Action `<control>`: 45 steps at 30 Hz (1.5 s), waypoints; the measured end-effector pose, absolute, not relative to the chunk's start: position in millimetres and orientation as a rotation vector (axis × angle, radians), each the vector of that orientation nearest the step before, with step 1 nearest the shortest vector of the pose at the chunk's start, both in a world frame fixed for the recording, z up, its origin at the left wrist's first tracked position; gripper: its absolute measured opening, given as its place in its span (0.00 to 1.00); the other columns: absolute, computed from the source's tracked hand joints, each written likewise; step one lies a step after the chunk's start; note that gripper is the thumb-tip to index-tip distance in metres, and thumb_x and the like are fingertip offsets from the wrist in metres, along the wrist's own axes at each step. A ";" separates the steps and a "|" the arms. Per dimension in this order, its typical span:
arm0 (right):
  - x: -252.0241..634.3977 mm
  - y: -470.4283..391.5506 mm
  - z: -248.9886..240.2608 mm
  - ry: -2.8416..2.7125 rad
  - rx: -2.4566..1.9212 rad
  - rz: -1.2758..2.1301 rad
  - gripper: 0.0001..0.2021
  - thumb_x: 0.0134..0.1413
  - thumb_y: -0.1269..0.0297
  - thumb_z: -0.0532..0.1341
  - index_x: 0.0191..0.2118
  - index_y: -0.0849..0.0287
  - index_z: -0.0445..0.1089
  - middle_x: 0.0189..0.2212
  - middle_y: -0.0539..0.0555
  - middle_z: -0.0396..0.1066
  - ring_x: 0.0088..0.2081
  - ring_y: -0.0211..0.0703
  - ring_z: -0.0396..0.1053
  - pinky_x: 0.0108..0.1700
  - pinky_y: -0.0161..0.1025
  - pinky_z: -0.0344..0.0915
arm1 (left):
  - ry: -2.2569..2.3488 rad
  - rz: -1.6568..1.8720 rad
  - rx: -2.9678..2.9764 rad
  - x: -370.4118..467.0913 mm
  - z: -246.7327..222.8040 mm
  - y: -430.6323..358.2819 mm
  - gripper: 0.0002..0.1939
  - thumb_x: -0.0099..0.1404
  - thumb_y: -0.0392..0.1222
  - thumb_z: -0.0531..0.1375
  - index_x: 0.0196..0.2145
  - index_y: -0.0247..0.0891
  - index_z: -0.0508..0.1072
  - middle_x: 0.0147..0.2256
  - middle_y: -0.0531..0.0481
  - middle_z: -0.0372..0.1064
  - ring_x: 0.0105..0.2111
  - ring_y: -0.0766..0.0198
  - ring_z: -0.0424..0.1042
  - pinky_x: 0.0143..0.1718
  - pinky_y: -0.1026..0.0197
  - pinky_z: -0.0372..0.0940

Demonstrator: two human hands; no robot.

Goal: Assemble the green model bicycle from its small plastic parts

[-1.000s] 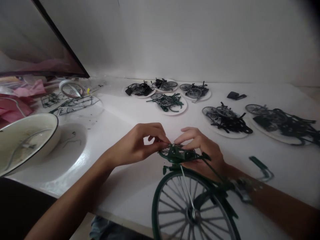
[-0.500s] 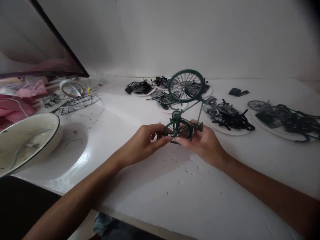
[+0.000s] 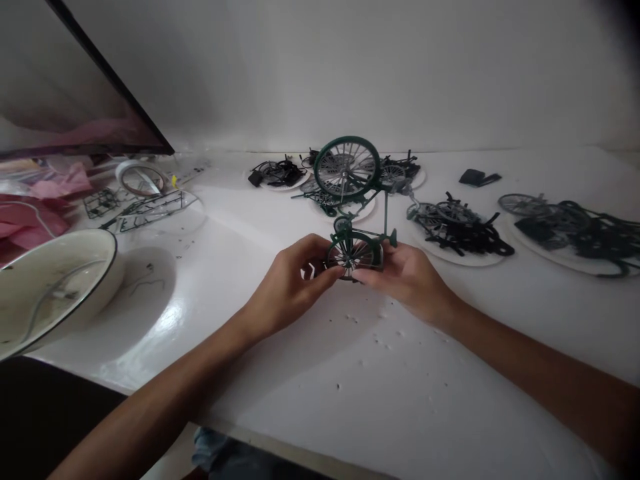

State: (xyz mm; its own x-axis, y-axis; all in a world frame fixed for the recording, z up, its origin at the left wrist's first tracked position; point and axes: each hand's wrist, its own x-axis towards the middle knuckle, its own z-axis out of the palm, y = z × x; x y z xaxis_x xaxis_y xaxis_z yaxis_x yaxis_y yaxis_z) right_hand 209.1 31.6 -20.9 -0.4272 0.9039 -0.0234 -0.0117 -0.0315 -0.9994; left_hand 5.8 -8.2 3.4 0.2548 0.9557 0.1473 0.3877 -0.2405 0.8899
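A green model bicycle (image 3: 347, 168) stands on end above the white table, one large spoked wheel at the top and the other wheel low between my hands. My left hand (image 3: 301, 277) pinches the lower wheel's left side, thumb near its hub. From the right, my right hand (image 3: 407, 279) grips the same wheel end, with its thumb at the spokes and its other fingers partly hidden behind. Both thumb tips nearly meet at the front of the wheel.
Plates of dark bicycle parts (image 3: 457, 230) stand behind and right. At left are an enamel basin (image 3: 113, 267), a tape roll (image 3: 140, 179), black part frames (image 3: 150, 210) and pink material (image 3: 30, 227). Tiny bits dot the white table (image 3: 280, 400) near its front edge.
The bicycle's upper wheel has swung slightly left and the frame has turned a little. Both hands keep hold of the lower wheel end.
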 end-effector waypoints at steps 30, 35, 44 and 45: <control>260.2 71.7 9.4 -1.931 -1.347 1.681 0.14 0.50 0.54 0.68 0.36 0.59 0.77 0.22 0.54 0.73 0.19 0.37 0.65 0.16 0.33 0.61 | 2.053 0.401 2.454 -81.5 9.4 25.9 0.11 0.71 0.43 0.53 0.45 0.38 0.72 0.44 0.44 0.72 0.42 0.54 0.70 0.46 0.50 0.63; 263.5 77.3 6.8 -2.010 -1.326 1.550 0.18 0.52 0.52 0.67 0.43 0.61 0.76 0.18 0.53 0.72 0.15 0.38 0.64 0.13 0.34 0.58 | 1.992 0.344 2.447 -79.4 10.2 24.3 0.11 0.71 0.42 0.53 0.43 0.38 0.73 0.42 0.45 0.73 0.39 0.56 0.72 0.42 0.53 0.64; 262.5 78.1 6.4 -2.226 -1.548 1.081 0.25 0.51 0.43 0.64 0.46 0.58 0.75 0.17 0.51 0.70 0.19 0.42 0.65 0.22 0.39 0.59 | 1.581 0.275 2.526 -76.9 18.6 19.8 0.09 0.69 0.37 0.54 0.43 0.40 0.73 0.39 0.49 0.75 0.34 0.63 0.73 0.35 0.61 0.65; 261.5 77.3 6.0 -2.224 -1.534 0.982 0.23 0.53 0.43 0.62 0.43 0.57 0.76 0.17 0.50 0.69 0.19 0.41 0.65 0.23 0.39 0.58 | 1.574 0.263 2.532 -76.9 18.6 19.5 0.09 0.69 0.37 0.54 0.42 0.40 0.73 0.38 0.49 0.75 0.34 0.63 0.73 0.34 0.61 0.65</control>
